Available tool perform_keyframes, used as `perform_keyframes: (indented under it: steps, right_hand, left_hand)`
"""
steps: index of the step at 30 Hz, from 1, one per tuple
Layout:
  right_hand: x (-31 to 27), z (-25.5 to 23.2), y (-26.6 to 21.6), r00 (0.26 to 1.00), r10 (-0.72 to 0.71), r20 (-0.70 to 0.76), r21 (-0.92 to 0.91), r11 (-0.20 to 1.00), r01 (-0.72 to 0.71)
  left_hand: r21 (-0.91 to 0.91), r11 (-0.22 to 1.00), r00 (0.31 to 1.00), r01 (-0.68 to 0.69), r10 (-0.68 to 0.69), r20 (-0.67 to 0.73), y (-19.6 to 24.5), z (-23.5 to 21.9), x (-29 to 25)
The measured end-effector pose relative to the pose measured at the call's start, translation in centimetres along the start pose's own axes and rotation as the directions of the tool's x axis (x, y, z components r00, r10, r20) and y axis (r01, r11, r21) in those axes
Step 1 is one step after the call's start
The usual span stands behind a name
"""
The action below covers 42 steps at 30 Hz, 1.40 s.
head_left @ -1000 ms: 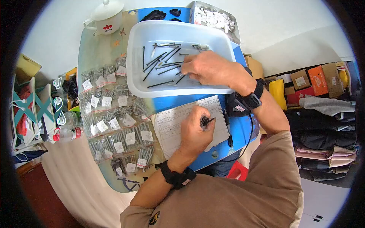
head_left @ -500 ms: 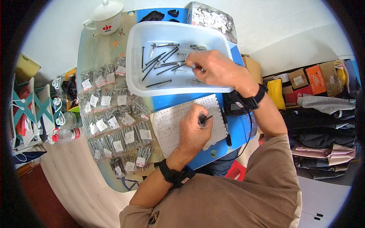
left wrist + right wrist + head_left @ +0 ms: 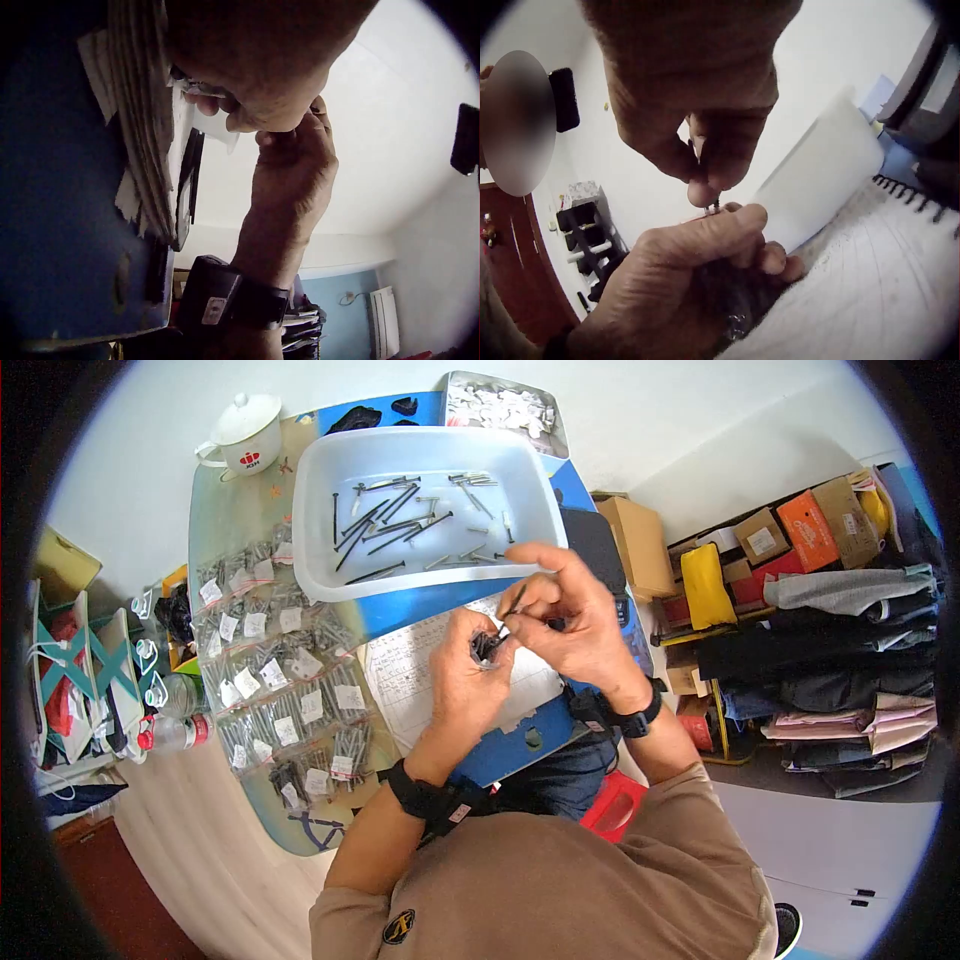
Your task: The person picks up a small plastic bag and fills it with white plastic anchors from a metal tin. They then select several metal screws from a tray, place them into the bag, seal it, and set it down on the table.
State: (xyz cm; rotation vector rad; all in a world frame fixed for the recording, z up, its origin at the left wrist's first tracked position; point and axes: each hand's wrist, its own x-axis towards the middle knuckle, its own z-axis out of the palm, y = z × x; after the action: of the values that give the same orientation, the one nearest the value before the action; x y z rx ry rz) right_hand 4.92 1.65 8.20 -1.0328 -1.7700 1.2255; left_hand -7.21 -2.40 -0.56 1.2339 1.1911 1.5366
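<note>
Over the notebook (image 3: 400,678), my left hand (image 3: 465,678) grips a small clear plastic bag (image 3: 739,321) with dark screws (image 3: 486,647) showing at its mouth. My right hand (image 3: 580,628) pinches a dark screw (image 3: 517,600) between thumb and finger, right at the bag's mouth. In the right wrist view, the right hand's fingertips (image 3: 702,193) are just above the left thumb. Behind both hands is a translucent plastic bin (image 3: 312,510), where several long black screws (image 3: 384,515) and a few lighter ones lie scattered.
Rows of labelled bags of screws (image 3: 268,678) cover the table's left side. At the back stand a lidded white mug (image 3: 246,438) and a metal tin (image 3: 556,438) of white pieces. Folded clothes (image 3: 810,685) and boxes (image 3: 768,540) fill a shelf to the right.
My right hand has come out of the bin and down to the bag in my left hand, with a dark screw in its fingers. The head view has shifted somewhat.
</note>
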Motion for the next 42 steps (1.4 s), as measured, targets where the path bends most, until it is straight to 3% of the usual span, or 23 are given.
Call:
perform_keyframes:
  steps: [1, 6, 10, 13, 16, 17, 19, 25, 28, 32, 34, 37, 42]
  right_hand:
    - [-0.3, 0.2, 0.5, 1.0, -0.019, -0.001, -0.094, 0.995, 0.018]
    - [-1.1, 0.2, 1.7, 0.997, -0.033, -0.074, -0.007, 0.999, 0.032]
    - [-1.9, -0.2, 1.5, 1.0, -0.02, -0.017, 0.05, 0.999, 0.021]
    - [-2.1, 0.2, 1.9, 0.997, 0.017, 0.07, -0.069, 0.998, -0.012]
    - [-2.0, 0.6, 1.6, 0.988, -0.035, 0.149, -0.291, 0.953, 0.078]
    - [-1.9, 0.6, 1.2, 0.988, -0.034, 0.153, -0.289, 0.954, 0.077]
    - [-1.6, 0.5, 0.4, 0.965, -0.152, 0.214, -0.364, 0.904, 0.223]
    - [-1.1, 0.4, 0.0, 0.96, -0.177, 0.216, -0.427, 0.867, 0.256]
    - [0.7, -0.3, -0.9, 0.935, -0.286, 0.211, -0.48, 0.803, 0.354]
    - [6.1, -1.7, -1.5, 0.915, -0.273, 0.296, -0.447, 0.807, 0.386]
    - [9.3, -1.1, -1.5, 0.908, -0.11, 0.405, -0.591, 0.726, 0.352]
    - [13.0, -0.5, 3.0, 0.854, -0.136, 0.502, -0.6, 0.657, 0.457]
    - [14.8, 0.7, 5.9, 0.865, -0.079, 0.495, -0.662, 0.611, 0.434]
  left_hand:
    - [0.011, 1.0, 1.0, 0.002, -0.002, 0.0, -0.1, 0.0, -0.1]
    - [0.08, 0.997, 1.0, 0.001, -0.003, 0.027, 0.1, -0.1, 0.0]
    - [0.112, 0.994, 0.999, 0.008, -0.012, 0.032, 0.2, -0.2, 0.0]
    - [0.072, 0.997, 0.999, 0.014, -0.016, 0.032, -0.2, -0.1, -0.1]
    - [0.03, 0.999, 0.999, 0.019, -0.02, 0.034, -0.6, -0.1, -0.1]
    - [0.035, 0.999, 0.998, 0.026, -0.028, 0.047, -0.7, -0.2, -0.1]
    - [0.028, 0.999, 0.998, 0.031, -0.033, 0.062, -0.2, -0.5, 0.0]
    - [0.022, 1.0, 0.999, -0.006, 0.005, 0.04, -0.2, -0.1, 0.1]
    - [-0.008, 1.0, 1.0, 0.003, -0.003, 0.018, -0.6, 0.1, 0.0]
    - [0.025, 0.999, 0.999, 0.03, -0.031, 0.029, -0.1, 0.0, 0.0]
    - [0.03, 0.999, 0.999, 0.035, -0.036, 0.031, -0.3, 0.0, 0.0]
    - [0.025, 0.999, 0.998, 0.042, -0.043, 0.035, -0.3, -0.1, 0.1]
    - [0.021, 0.999, 0.999, 0.036, -0.036, 0.011, 0.0, -0.2, 0.2]
